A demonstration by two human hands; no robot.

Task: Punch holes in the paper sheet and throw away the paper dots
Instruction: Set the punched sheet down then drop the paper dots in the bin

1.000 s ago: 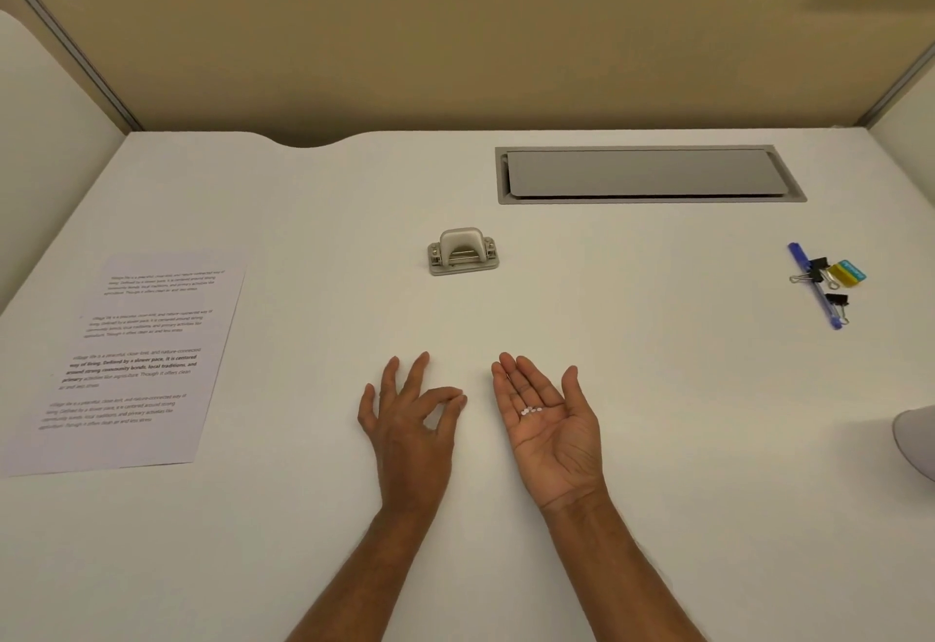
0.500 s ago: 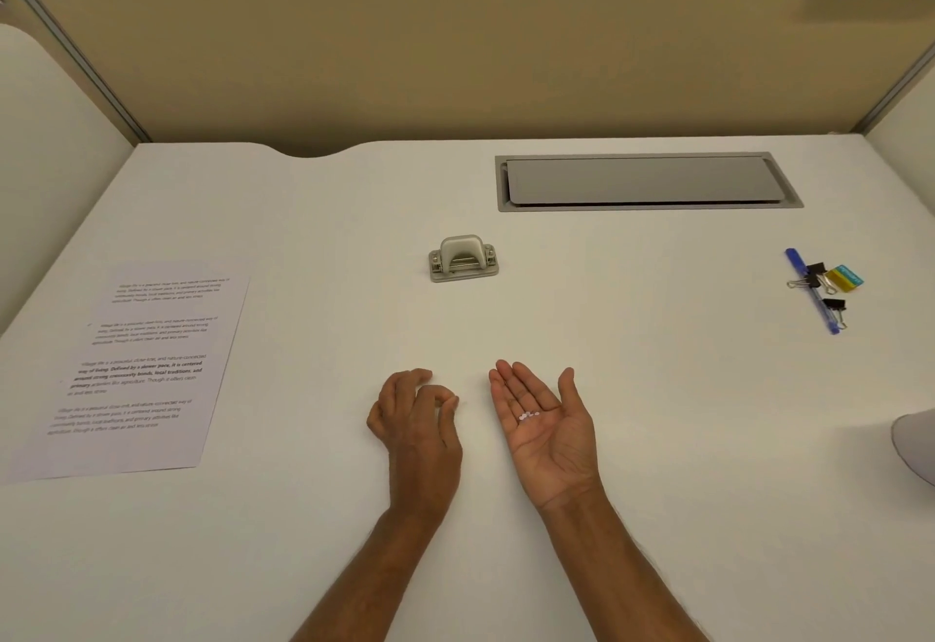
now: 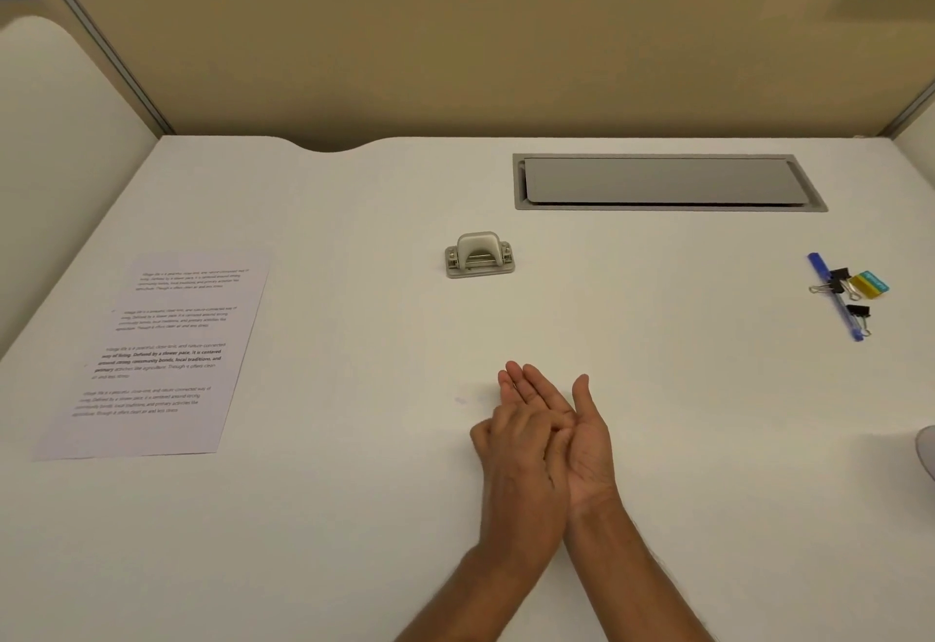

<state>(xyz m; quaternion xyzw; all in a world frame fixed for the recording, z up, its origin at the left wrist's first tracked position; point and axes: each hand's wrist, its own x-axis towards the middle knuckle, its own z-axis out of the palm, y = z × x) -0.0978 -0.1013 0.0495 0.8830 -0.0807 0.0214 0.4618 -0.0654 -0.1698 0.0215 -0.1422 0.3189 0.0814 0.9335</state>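
Over by the left edge of the desk (image 3: 354,489) the printed paper sheet (image 3: 152,353) lies flat and well apart from everything else, parked out of the way as I read it (any holes along its margin are too small to make out). Mid-surface, toward the far edge, the grey hole punch (image 3: 479,255) sits upright with no sheet in it. Near the front edge, the left hand (image 3: 516,469) lies palm-down across the right hand (image 3: 582,444), its bent fingers touching that palm; whether they pinch anything I cannot tell. The right hand is turned palm-up, fingers straight and together, thumb out. It is probably serving as a tray for the paper dots, which would be hidden under the left fingers. Toward the right edge lie a blue pen (image 3: 835,302) and black binder clips (image 3: 840,277).
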